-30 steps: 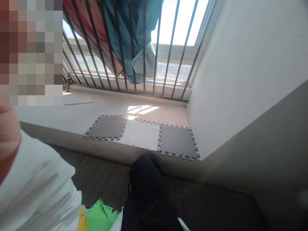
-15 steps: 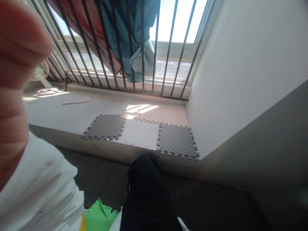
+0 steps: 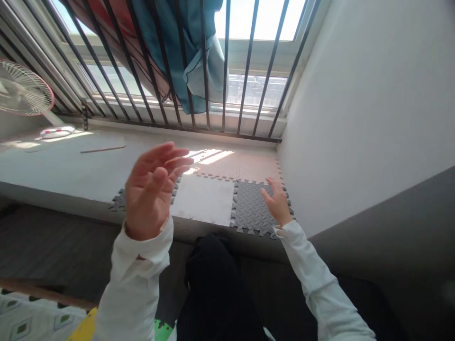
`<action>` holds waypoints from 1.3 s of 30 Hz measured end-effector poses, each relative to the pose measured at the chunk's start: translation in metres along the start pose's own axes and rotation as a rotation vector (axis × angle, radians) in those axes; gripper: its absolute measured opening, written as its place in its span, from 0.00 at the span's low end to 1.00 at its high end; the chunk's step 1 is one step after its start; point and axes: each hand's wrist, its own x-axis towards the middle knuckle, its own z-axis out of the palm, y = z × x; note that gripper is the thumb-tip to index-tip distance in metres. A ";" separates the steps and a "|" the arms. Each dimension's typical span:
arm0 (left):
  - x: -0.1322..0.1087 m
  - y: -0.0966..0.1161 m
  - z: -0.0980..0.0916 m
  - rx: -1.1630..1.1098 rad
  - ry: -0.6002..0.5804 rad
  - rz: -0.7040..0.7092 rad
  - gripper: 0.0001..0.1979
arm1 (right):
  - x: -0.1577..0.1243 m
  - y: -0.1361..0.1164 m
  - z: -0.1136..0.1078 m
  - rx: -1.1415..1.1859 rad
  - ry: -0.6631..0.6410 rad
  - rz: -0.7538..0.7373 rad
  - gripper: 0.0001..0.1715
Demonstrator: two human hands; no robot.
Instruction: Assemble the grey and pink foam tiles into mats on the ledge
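A person's open, empty left hand hovers before a concrete window ledge; the right hand, fingers loosely curled and also holding nothing, hangs just over a grey interlocking foam mat tile.

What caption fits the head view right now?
Bare left hand and bare right hand raised over grey foam puzzle mats on a windowsill
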 end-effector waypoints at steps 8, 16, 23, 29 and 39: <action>-0.013 -0.260 -0.005 0.883 -0.325 -0.632 0.12 | 0.035 0.026 0.097 -0.210 -0.450 0.213 0.34; -0.012 -0.360 0.023 1.297 -0.558 -0.640 0.13 | 0.048 0.048 0.148 -0.331 -0.419 0.205 0.30; 0.000 -0.403 0.049 1.476 -0.549 -0.660 0.14 | 0.045 0.048 0.150 -0.373 -0.387 0.198 0.29; 0.013 -0.404 0.059 1.592 -0.614 -0.640 0.13 | 0.046 0.041 0.144 -0.400 -0.379 0.213 0.29; 0.052 -0.382 0.062 1.578 -0.630 -0.534 0.13 | 0.047 0.044 0.146 -0.366 -0.388 0.210 0.30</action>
